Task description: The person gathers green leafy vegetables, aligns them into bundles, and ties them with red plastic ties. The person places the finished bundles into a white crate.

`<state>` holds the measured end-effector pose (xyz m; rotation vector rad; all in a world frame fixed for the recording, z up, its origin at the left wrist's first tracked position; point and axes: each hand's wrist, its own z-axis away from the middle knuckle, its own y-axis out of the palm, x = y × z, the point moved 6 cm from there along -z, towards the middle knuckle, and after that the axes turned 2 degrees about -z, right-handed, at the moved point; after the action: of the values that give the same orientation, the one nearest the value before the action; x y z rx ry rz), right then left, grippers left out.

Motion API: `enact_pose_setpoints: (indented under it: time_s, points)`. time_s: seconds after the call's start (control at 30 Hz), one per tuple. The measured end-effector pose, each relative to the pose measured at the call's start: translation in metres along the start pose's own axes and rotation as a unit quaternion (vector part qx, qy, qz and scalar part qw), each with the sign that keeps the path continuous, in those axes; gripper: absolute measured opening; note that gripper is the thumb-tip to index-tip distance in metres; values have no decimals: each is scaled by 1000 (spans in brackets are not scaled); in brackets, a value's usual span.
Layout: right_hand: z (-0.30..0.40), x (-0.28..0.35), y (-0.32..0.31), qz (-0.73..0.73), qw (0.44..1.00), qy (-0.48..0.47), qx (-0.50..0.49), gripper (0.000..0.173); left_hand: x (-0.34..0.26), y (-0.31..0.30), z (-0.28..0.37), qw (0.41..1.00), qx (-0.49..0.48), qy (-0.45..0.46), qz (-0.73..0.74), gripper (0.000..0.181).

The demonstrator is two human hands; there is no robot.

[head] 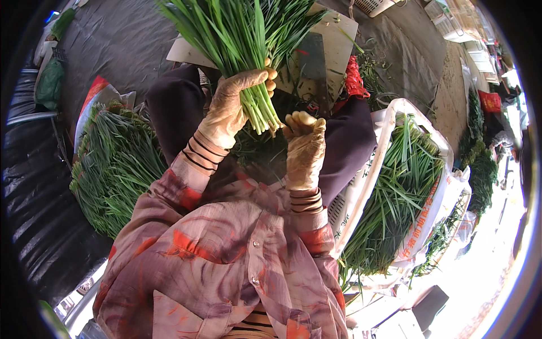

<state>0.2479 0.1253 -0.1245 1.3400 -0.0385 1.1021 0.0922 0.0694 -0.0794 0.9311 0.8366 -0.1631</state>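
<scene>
My left hand (237, 99), in a soiled tan glove, grips a bunch of green leafy stalks (228, 46) near its pale cut ends. The leaves spread upward, away from me. Just right of the stalk ends is my right hand (307, 131), gloved too, with its fingers curled; whether it pinches a stalk or stray leaf cannot be told. Beyond the hands, more greens (292, 29) lie on a pale board (338, 46). A wide-bladed knife (312, 59) rests on that board, its handle pointing towards me. Red plastic ties (355, 78) hang by the board's right edge.
A large pile of bundled greens (123, 169) is at my left. On my right stands a white-rimmed basket (389, 123) full of greens, with a printed white sack (427, 212) beside it. Dark sheeting (123, 38) covers the ground ahead. Plastic crates (451, 19) stand at the far right.
</scene>
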Motion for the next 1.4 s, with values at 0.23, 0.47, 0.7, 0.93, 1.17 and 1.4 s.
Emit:
enact_pose_setpoints:
  time_s: [0.23,0.47,0.7,0.93,1.17,1.4]
  points:
    - [-18,-23,28,-99,994,31,40,50,19,12,7,997,-29,56,-54,46]
    - [18,49,65,505,731,-421,182,34,17,0,2,996,-47,32,-63,35]
    - [16,28,83,673,504,-476,259,20,30,-15,0,990,-90,-56,-96,30]
    - [21,14,86,709,408,-473,327,16,34,-26,1,989,-87,-63,-106,30]
    - [21,5,82,727,402,-454,321,10,44,-30,7,993,-49,-60,-88,31]
    - [40,-28,36,779,405,-315,360,24,-6,-23,-2,992,-36,-20,-118,42]
